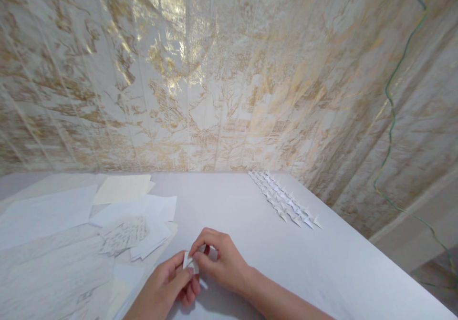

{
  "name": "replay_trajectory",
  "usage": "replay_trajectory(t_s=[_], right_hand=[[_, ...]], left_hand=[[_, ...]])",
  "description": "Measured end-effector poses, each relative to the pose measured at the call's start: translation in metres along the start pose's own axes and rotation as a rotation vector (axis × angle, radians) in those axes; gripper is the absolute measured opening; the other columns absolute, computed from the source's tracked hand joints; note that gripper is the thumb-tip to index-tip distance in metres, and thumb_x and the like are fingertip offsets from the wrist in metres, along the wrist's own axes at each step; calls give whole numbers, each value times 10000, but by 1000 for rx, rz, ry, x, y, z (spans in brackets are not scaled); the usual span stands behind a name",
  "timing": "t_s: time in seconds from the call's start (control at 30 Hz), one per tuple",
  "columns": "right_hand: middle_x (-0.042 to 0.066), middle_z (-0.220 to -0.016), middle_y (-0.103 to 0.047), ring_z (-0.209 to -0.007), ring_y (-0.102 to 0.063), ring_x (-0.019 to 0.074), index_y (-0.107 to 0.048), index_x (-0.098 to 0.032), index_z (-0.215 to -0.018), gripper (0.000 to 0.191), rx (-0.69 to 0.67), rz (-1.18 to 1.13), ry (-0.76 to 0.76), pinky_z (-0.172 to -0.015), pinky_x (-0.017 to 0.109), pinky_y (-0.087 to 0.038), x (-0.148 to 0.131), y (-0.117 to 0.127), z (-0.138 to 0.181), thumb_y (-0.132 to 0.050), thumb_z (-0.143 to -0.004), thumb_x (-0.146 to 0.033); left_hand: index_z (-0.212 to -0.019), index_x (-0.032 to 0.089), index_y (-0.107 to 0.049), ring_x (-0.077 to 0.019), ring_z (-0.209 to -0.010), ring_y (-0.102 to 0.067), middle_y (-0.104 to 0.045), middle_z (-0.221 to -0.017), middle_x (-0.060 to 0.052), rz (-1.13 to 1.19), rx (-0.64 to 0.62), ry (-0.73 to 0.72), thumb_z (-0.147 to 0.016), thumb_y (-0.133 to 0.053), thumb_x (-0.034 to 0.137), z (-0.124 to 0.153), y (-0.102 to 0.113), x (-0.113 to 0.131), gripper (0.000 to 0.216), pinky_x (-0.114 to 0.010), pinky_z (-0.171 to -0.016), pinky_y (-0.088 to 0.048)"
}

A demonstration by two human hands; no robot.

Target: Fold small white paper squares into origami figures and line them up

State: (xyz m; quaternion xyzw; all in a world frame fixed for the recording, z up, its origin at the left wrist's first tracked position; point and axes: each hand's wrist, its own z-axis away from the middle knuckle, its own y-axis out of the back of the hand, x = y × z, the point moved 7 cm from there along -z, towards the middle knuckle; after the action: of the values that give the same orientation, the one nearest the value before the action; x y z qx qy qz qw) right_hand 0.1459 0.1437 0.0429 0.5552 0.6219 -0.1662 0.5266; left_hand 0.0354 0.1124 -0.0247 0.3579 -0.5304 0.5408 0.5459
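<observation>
Near the front of the white table, my left hand (175, 279) grips a small folded piece of white paper (191, 263) between thumb and fingers. From the right, my right hand (218, 258) pinches the upper edge of the same piece. Part of the paper is hidden behind the fingers, and its exact folded shape cannot be made out. Farther back on the right lie several small folded white paper pieces (282, 198) with pointed tips, set in slanting rows.
Loose white sheets (46, 215), a cream sheet (122, 189) and a scrap with handwriting (125, 234) overlap on the left. A patterned gold-and-white wall (214, 96) rises behind the table (286, 272). A green-yellow wire (390, 134) hangs beyond the table's right edge.
</observation>
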Motion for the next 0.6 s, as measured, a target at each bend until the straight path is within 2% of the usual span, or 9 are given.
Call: replay_trajectory(t_s=[0.17,0.33,0.47,0.6], right_hand=[[-2,-722,-617,-677,-536,138,-695,-180,-747,211,29,-98,-73,-675,263,-444,7,-2,0,-564,-726,-16],[-11,-688,-599,-649,-540,141,-675,-183,-829,149,64,-204,-212,-661,280,-437,16,-2,3,-592,-753,-85],[-24,-637,-569,-600,-495,124,-631,-173,-755,23,84,-207,-263,-612,269,-398,19,-2,4,-614,-758,-157],[-37,-602,-542,-566,-448,102,-597,-174,-691,47,120,-236,-337,-562,241,-350,29,-2,5,-613,-735,-174]], left_hand=[[-723,168,-637,-110,-471,-566,-678,-551,6,-1,10,-11,-747,-700,730,0,1,-2,566,-226,-486,-411],[-742,175,-636,-109,-465,-548,-664,-543,19,-33,49,-41,-770,-673,738,4,2,4,565,-230,-481,-404],[-708,188,-616,-127,-478,-557,-665,-541,16,-78,95,-63,-772,-661,744,7,3,9,562,-244,-489,-419],[-703,198,-606,-146,-512,-580,-683,-564,12,-117,110,-70,-762,-670,740,10,4,9,549,-260,-522,-449]])
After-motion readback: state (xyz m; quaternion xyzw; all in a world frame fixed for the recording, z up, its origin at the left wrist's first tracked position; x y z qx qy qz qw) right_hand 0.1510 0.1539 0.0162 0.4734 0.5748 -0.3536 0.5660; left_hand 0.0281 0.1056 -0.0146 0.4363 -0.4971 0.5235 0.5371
